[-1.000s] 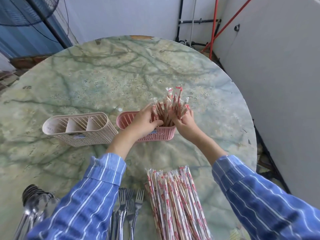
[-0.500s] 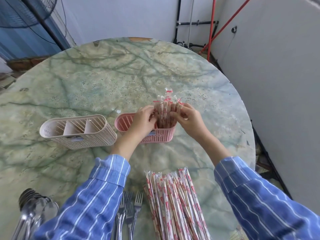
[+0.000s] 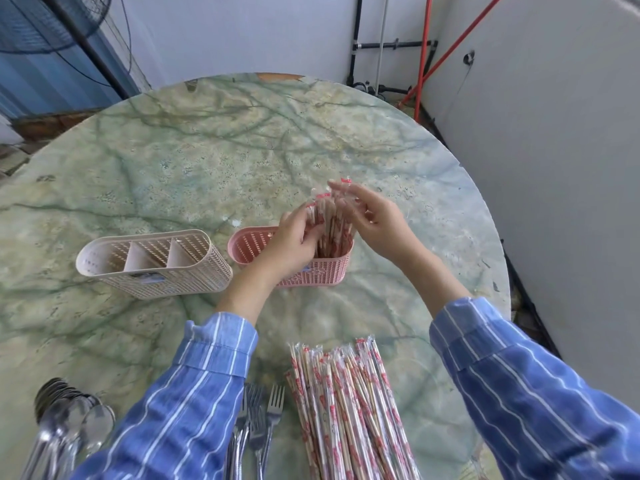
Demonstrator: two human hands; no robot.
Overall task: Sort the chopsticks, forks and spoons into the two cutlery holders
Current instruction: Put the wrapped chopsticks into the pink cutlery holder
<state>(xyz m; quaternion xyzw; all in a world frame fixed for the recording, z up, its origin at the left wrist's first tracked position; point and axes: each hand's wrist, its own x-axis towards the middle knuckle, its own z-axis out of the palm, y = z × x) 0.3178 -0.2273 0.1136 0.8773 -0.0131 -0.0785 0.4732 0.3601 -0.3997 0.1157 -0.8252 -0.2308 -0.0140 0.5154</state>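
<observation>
A round green stone bench (image 3: 207, 161) stands by a white wall, with a fan (image 3: 41, 26) at the far left and red pipes (image 3: 423, 57) in the far corner. A beige holder (image 3: 152, 275) with three parts stands just beside a pink holder (image 3: 247, 245). Near the person lie a pile of wrapped chopsticks (image 3: 346, 410), some forks (image 3: 265, 417) and some spoons (image 3: 69, 420). A bunch of chopsticks (image 3: 330, 226) stands up in the right end of the pink holder. The left hand (image 3: 294, 240) reaches over the pink holder and curls its fingers round the bunch. The right hand (image 3: 379, 223) is loose and spread, its fingertips touching the tops of the bunch. The left hand hides the middle of the pink holder. The blue striped sleeves cover part of the forks and spoons, which are also cut off at the bottom edge. The tops of the bunch look blurry.
</observation>
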